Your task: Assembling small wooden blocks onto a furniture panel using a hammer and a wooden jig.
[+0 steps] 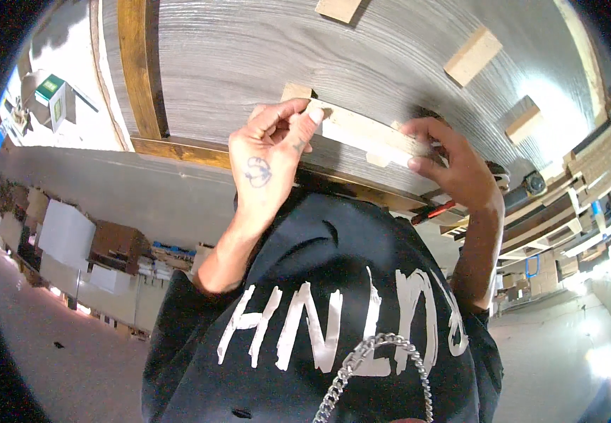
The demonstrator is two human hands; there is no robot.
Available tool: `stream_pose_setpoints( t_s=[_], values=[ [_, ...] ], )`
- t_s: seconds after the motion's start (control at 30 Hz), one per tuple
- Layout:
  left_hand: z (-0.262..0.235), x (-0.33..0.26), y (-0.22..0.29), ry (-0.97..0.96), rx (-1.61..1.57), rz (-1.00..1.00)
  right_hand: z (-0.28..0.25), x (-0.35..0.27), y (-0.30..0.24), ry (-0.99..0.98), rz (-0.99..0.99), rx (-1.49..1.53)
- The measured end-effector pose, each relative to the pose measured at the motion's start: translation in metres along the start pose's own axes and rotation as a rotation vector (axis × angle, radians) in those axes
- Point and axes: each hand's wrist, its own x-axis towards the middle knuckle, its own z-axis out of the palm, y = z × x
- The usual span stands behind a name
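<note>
A short pale wooden strip is held level above a grey wood-grain board. My left hand pinches its left end between thumb and bent fingers. At the other end, my right hand has thumb and fingers around the strip; the fingertips are slightly blurred. Just behind my left fingers a small wooden block sits on the board. Another small block shows partly under the strip. Dark brown wooden rails border the board on its left and near sides.
More small blocks lie spread over the board's far and right parts. A red-handled tool is by the near edge, beneath my right forearm. Wooden pieces are stacked at right. A green and white box stands far left.
</note>
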Motion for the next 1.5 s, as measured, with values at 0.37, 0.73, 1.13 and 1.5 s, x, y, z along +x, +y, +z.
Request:
stream_pose_setpoints(
  t_s=[0.37,0.73,1.13,1.5],
  values=[
    [-0.003,-0.002,-0.002,-0.051,0.077,0.158,-0.004,0.003,0.004,-0.036,-0.154,-0.089],
    [0.01,0.006,0.027,-0.097,-0.061,0.444,0.007,-0.027,-0.027,0.556,-0.517,-0.293],
    [0.032,0.043,0.002,-0.062,0.094,0.559,0.02,0.013,0.013,0.832,-0.498,-0.634],
    [0.035,0.05,-0.002,-0.021,0.129,0.637,0.019,0.02,0.015,0.883,-0.502,-0.599]
  ],
)
